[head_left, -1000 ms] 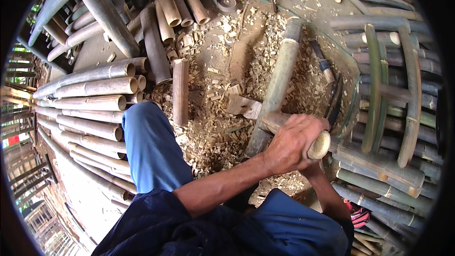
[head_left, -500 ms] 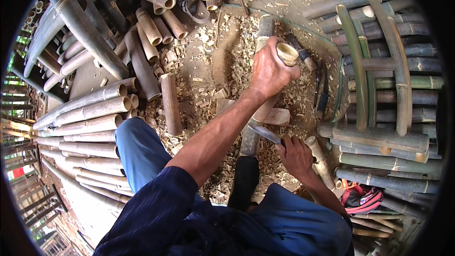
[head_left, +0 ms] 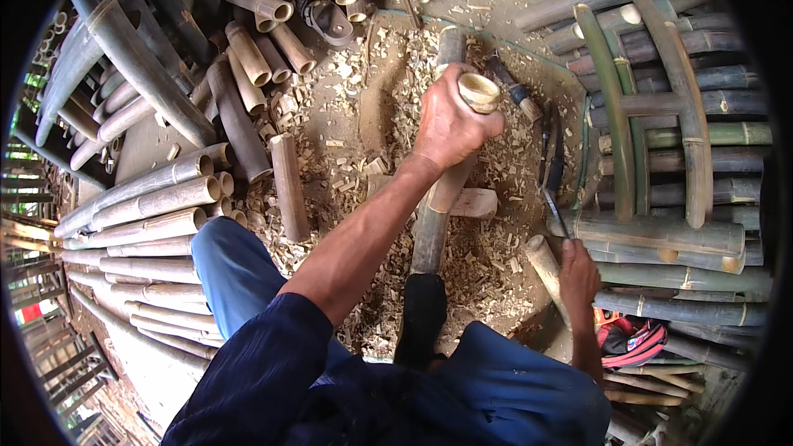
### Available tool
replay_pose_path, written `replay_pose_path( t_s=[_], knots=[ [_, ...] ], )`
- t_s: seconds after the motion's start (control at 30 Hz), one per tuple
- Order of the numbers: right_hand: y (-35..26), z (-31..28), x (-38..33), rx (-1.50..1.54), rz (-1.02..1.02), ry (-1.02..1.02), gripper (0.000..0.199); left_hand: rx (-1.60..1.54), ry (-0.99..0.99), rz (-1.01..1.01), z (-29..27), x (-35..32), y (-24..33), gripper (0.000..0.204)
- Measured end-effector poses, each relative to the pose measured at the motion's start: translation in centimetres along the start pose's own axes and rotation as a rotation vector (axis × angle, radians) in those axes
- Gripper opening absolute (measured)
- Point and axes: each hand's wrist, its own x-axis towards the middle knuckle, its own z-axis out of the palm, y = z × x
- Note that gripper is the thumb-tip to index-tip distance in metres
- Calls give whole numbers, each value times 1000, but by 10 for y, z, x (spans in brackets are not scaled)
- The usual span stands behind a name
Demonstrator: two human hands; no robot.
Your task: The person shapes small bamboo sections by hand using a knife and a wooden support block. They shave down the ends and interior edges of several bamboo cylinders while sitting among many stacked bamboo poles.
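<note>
Compared with a moment ago, the left hand [head_left: 450,125] is sitting at much the same height, fingers wrapped around a short bamboo cup [head_left: 477,92] with its hollow mouth facing up, empty as far as can be seen. The right hand [head_left: 578,277] is lying lower now, fingers closing around a pale bamboo stick [head_left: 545,268] by the knee. A long bamboo pole [head_left: 438,206] is running under the left hand across the shavings [head_left: 347,140], touching a wooden block [head_left: 475,202]

Bamboo workshop; stacked bamboo poles [head_left: 140,198]; shavings [head_left: 347,140] littering floor
</note>
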Motion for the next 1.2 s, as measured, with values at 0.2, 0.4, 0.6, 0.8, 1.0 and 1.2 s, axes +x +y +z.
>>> replay_pose_path(
  t_s=[0.2,0.4,0.6,0.8,1.0,1.2],
  knots=[
    [-40,73,-28,472,-129,-84,45,-165,-34,-71,-6,2,-27,84],
    [-31,114,-58,1003,311,-334,47,-106,97,-714,-37,-79,-45,67],
    [-68,104,-72,1496,556,-551,33,1023,201,-663,-169,-56,-137,119],
    [-127,82,-29,2101,487,-454,30,374,-876,-340,-36,-92,-28,112],
    [-49,69,-28,936,-123,-129,53,205,-574,-463,-27,-142,-55,28],
    [233,171,-67,-265,99,-99,54,457,-463,-252,-114,-88,-58,24]
  ],
)
